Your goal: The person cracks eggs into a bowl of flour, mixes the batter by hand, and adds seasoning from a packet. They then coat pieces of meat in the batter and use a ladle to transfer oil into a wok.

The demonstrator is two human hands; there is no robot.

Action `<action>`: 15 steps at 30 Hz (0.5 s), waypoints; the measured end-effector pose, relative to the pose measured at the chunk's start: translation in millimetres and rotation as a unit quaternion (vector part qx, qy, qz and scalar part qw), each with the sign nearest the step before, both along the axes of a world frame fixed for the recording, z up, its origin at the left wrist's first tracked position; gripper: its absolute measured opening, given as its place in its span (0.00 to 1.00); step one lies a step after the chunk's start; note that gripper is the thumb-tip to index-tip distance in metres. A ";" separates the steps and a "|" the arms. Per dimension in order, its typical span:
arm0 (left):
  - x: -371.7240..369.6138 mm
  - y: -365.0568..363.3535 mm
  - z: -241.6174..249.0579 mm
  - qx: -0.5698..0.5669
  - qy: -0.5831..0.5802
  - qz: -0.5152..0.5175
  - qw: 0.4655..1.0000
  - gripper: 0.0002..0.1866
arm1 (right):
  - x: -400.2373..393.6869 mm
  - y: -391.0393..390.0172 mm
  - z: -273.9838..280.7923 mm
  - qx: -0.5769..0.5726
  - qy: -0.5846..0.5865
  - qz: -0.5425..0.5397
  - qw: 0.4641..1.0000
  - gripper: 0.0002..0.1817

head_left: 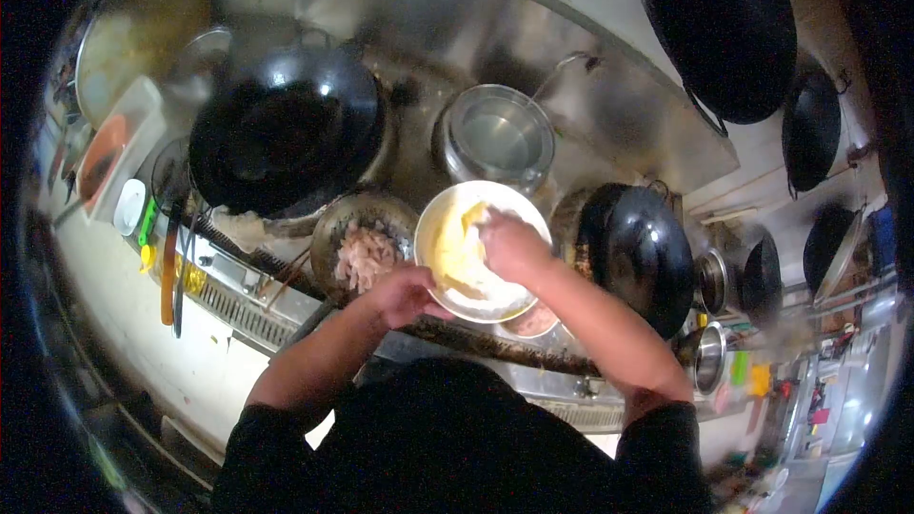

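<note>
The left hand (pixel 405 297) grips the rim of a round, pale bowl (pixel 433 219), held above the stove between the dark metal wok (pixel 286 133) and the blackened wok (pixel 649 257). Inside, a yellow, wet-looking mixture (pixel 459 246) smears the smooth wall beside a white, powdery-looking patch. The right hand (pixel 514 246) reaches into it, blurred; whether its fingers are closed cannot be told. Just left of the bowl, glossy pale-pink meat strips (pixel 364 257) lie heaped in a perforated metal strainer (pixel 328 228).

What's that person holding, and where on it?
The left hand grips the white bowl by its near left edge; the right hand is inside, its grip unclear.
</note>
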State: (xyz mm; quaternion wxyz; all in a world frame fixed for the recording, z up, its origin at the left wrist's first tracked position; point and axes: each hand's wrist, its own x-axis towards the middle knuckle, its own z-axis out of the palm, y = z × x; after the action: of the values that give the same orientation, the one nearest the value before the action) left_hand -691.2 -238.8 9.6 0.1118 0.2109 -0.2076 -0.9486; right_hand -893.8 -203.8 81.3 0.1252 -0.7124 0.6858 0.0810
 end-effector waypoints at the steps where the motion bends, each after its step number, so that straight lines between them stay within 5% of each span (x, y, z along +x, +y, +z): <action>1: -2.3 0.8 -0.3 0.000 0.000 -0.002 1.000 0.28 | -2.3 -4.1 -10.3 -0.052 -0.028 0.006 0.998 0.18; 2: -5.6 -0.4 -1.6 -0.009 -0.009 -0.016 1.000 0.28 | 1.7 -11.1 -13.2 -0.105 -0.055 0.012 0.993 0.18; 4: -9.7 -1.1 -9.0 -0.018 -0.019 -0.029 0.999 0.28 | 17.8 -11.2 -14.5 -0.031 -0.103 -0.004 0.994 0.19; 8: -8.6 -5.9 -15.9 -0.017 0.008 0.003 1.000 0.28 | 6.6 3.3 -12.2 0.115 -0.022 0.018 0.993 0.17; 12: -17.1 -1.6 -19.9 0.026 0.006 -0.008 1.000 0.28 | -14.1 -13.6 -11.9 -0.097 0.003 0.011 0.995 0.17; 15: -20.7 -2.5 -1.2 0.011 -0.008 -0.002 1.000 0.28 | 5.9 -18.4 -27.2 0.001 -0.019 0.035 0.999 0.20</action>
State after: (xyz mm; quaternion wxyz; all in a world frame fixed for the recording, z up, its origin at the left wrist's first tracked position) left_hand -711.9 -241.2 8.4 0.1060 0.2191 -0.1980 -0.9495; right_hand -887.9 -222.3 54.2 0.1366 -0.7372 0.6577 0.0725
